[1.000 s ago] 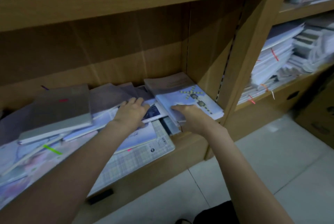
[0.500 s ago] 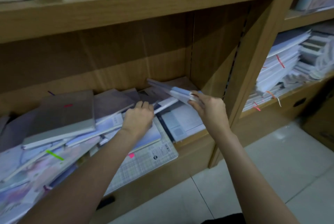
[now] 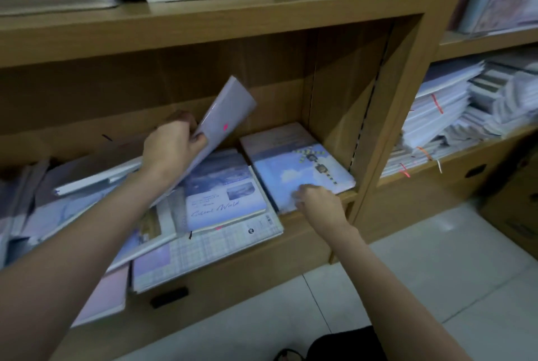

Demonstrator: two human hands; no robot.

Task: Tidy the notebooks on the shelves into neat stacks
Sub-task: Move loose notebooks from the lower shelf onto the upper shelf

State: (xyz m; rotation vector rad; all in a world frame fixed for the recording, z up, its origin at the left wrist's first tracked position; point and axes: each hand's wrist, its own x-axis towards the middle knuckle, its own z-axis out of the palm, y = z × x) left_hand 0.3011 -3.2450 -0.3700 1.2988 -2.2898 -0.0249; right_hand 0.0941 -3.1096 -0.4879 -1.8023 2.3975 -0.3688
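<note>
Here the left hand (image 3: pixel 171 145) pinches a thin pale notebook (image 3: pixel 224 119), thumb on its near face and fingers behind, and holds it tilted up toward 1 o'clock above the heap. The right hand (image 3: pixel 318 203) lies with curled fingers on the near edge of the sky-blue notebook (image 3: pixel 302 171) at the right end of the middle shelf (image 3: pixel 314 218); whether it grips that edge cannot be told. This blue notebook tops a small stack against the shelf's side panel. At its 9 o'clock lies a notebook with handwritten lettering (image 3: pixel 224 200), resting on a checked notebook (image 3: pixel 209 250) that overhangs the shelf front. Farther toward 9 o'clock the shelf holds a loose, overlapping heap of notebooks (image 3: pixel 87 186).
</note>
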